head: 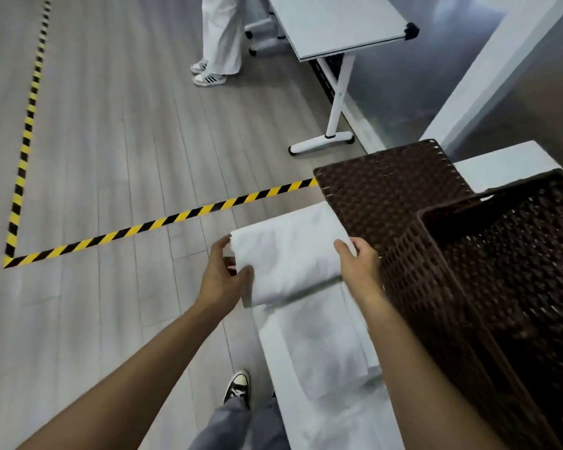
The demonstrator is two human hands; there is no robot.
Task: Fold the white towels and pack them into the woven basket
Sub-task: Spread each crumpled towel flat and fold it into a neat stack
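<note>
Head view: folded white towel (286, 254) lifted off table (273, 358), just beside woven basket (462, 287). Left hand (220, 276), right hand (359, 266) pinching opposite edges, likely keeping fold flat for packing. More towels (325, 345) lying beneath.

We see a narrow white counter (275, 362) running from the bottom of the view up toward the right, its bare left edge showing beside the cloth. A flat white towel (325, 339) lies spread along it, covering most of its width. At the right, touching the towel's edge, a dark brown woven rectangular basket (468, 303) stands on the counter, with its flat woven lid (387, 190) just behind it; how the lid rests we cannot tell. Beyond the lid, a bare white stretch of counter shows. Below lies a grey wood-plank floor (117, 141) crossed by yellow-and-black striped tape (163, 220).
</note>
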